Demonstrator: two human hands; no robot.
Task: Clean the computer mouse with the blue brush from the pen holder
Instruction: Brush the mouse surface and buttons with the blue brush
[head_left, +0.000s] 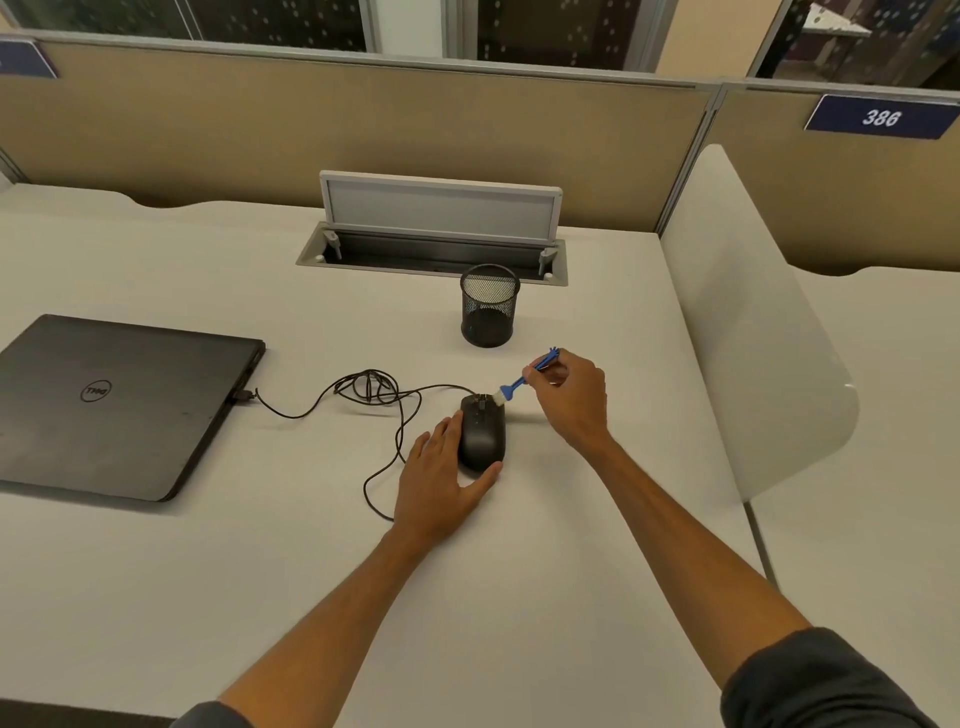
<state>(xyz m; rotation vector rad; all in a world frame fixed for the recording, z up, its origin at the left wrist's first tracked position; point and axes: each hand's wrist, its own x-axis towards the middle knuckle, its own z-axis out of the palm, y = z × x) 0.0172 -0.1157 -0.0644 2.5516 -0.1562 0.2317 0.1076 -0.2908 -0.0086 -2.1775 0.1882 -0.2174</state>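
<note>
While the left hand (441, 478) braces the mouse (482, 434) flat-fingered, the right hand (571, 397) pinches the blue brush (524, 378); excess pressure may splay its bristles.

A white table (208, 545) carries a shut laptop (119, 405) at the left, a mouse (483, 431) on its cable (374, 395) mid-table, and a mesh pen holder (489, 305) behind the mouse.

The laptop (119, 405) is cut off at the left edge; its port end of the cable is blurred.
</note>
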